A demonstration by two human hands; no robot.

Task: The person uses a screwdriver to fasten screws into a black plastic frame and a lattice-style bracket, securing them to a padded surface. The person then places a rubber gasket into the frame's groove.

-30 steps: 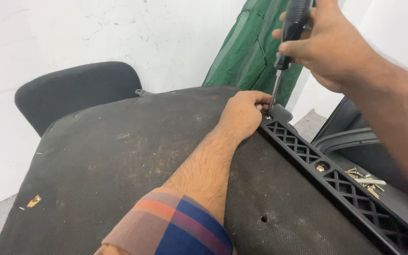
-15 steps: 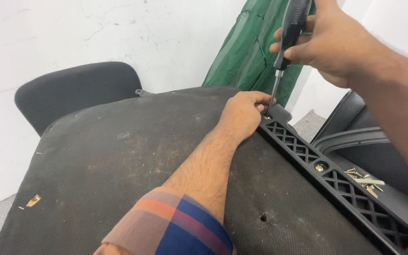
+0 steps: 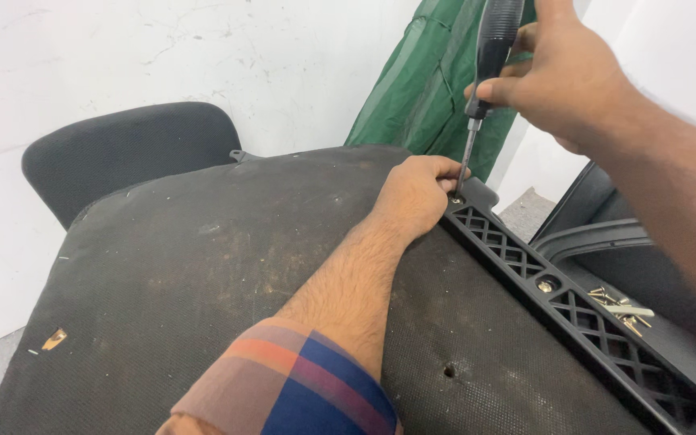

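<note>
Overhead, right hand (image 3: 573, 80) grips screwdriver (image 3: 489, 56); tip beside left hand (image 3: 416, 193).

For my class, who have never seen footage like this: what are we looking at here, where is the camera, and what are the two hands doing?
The picture comes from a camera worn on a person's head, looking down at their own bare hands; there is no machine. In front lies the dusty black underside of a chair seat, turned upside down. A black plastic lattice bracket runs along its right edge, with a brass-coloured screw already set in it. The left hand, in a plaid sleeve, rests on the seat at the bracket's far end. The right hand holds a black-handled screwdriver upright, its tip at a screw hole beside the left fingers. A small pile of loose screws lies to the right. Behind are a black chair back, a white wall and green fabric.
</note>
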